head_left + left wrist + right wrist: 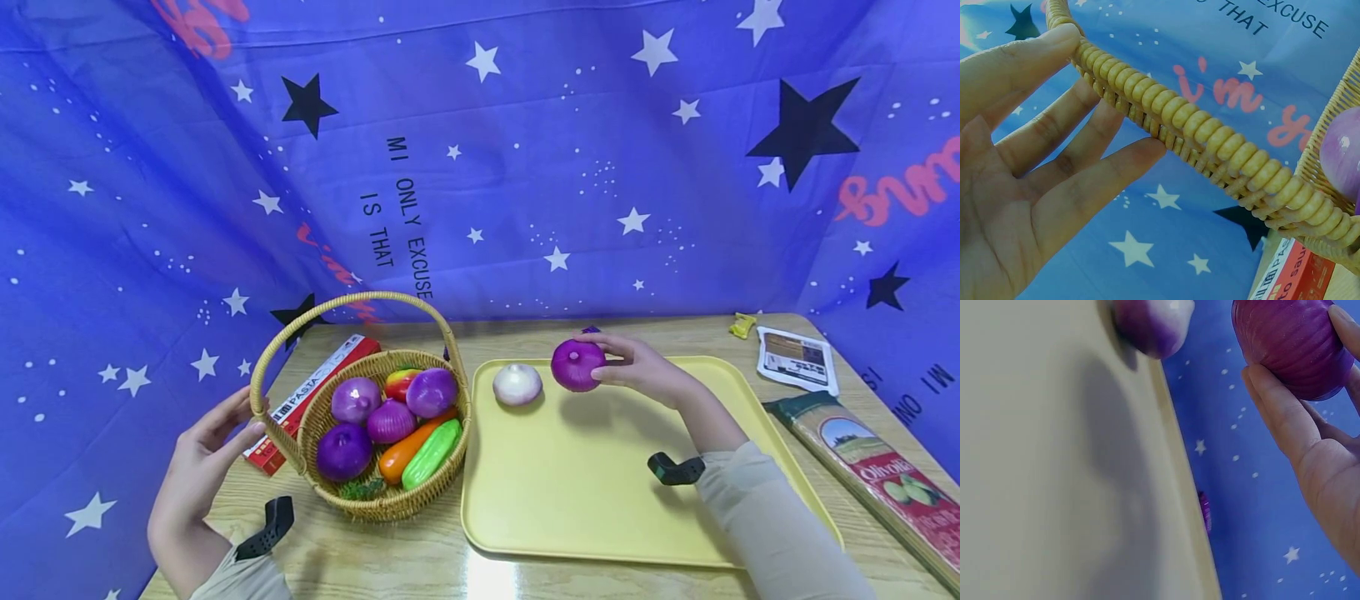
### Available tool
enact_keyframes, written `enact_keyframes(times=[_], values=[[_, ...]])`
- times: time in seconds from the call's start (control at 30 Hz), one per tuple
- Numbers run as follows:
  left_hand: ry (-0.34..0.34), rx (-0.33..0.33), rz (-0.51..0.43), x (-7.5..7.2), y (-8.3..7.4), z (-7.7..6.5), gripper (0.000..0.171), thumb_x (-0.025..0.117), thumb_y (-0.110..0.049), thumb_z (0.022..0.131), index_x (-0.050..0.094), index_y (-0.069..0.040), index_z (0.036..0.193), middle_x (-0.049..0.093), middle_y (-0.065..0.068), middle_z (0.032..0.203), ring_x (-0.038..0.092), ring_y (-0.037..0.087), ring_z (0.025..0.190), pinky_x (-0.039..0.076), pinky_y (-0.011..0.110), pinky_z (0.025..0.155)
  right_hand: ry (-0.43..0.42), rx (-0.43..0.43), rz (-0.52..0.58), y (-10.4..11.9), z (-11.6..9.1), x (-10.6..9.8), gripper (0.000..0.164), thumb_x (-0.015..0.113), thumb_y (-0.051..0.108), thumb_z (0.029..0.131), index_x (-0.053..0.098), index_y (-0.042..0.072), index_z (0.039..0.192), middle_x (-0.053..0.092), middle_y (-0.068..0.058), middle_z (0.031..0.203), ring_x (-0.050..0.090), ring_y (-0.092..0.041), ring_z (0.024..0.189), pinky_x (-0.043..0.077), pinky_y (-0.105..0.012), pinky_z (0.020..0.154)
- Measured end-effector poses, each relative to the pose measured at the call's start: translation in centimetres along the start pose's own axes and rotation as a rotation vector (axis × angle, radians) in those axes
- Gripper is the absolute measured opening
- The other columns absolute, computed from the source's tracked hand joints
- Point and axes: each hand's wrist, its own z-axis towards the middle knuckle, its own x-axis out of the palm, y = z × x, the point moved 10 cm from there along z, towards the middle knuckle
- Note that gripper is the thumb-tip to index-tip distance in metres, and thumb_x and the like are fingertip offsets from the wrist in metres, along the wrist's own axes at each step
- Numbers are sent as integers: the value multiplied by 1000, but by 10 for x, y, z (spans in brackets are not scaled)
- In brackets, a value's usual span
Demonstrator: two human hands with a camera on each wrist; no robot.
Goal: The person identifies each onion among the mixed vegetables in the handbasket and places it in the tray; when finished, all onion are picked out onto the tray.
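At the left, my left hand (191,475) pinches the side of the arched handle (1210,140) of a wicker basket (375,510), thumb on one side and fingers on the other. Inside the basket are several purple, onion-like vegetables (392,422), an orange carrot-like piece (397,460), a long green vegetable (432,454) and a red-yellow one (400,383). My right hand (645,371) holds a purple onion (576,367) between thumb and fingers, raised over the yellow tray (570,508). Left of that onion, a white-and-purple garlic bulb (517,385) sits on the tray.
A red pasta box (264,457) lies behind and left of the basket. Along the right side are a long Olivoilà package (877,475), a white packet (795,360) and a small yellow wrapper (742,325). Blue star-print cloth (525,167) hangs around the table.
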Motion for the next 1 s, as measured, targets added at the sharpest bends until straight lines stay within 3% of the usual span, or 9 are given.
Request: enact_keyframes(times=[0.23, 0.4, 0.6, 0.87, 1.0], values=[[-1, -7, 4, -1, 2, 0, 48, 58, 0, 90, 47, -3, 137, 65, -23, 107, 59, -11, 102, 46, 3, 84, 29, 49, 27, -28, 4, 4, 61, 66, 25, 87, 42, 18, 142, 36, -21, 147, 51, -35, 122, 48, -45, 99], [5, -3, -1, 1, 1, 0, 48, 58, 1, 90, 48, -5, 137, 65, -23, 107, 59, -10, 101, 46, 3, 83, 54, 48, 9, -45, 6, 4, 60, 64, 23, 89, 40, 14, 143, 36, -24, 146, 52, -36, 121, 52, -39, 94], [3, 13, 2, 1, -2, 2, 48, 58, 3, 90, 49, -5, 136, 65, -22, 107, 59, -10, 101, 46, 3, 83, 68, 69, 31, -60, 5, 0, 59, 62, 19, 91, 37, 11, 144, 36, -28, 142, 58, -18, 106, 54, -31, 87], [5, -16, 3, 0, 2, 1, 47, 58, 0, 91, 47, -3, 137, 65, -23, 106, 59, -10, 100, 47, 4, 83, 107, 112, 83, -71, -4, -4, 61, 59, 20, 92, 31, 8, 145, 30, -34, 142, 50, -36, 121, 52, -36, 96], [5, -17, -8, -1, 2, 1, 47, 58, 0, 91, 48, -3, 137, 66, -22, 106, 60, -9, 101, 47, 4, 83, 126, 116, 151, -73, -7, -5, 61, 56, 15, 94, 26, 6, 146, 24, -35, 143, 49, -35, 122, 50, -38, 98]])
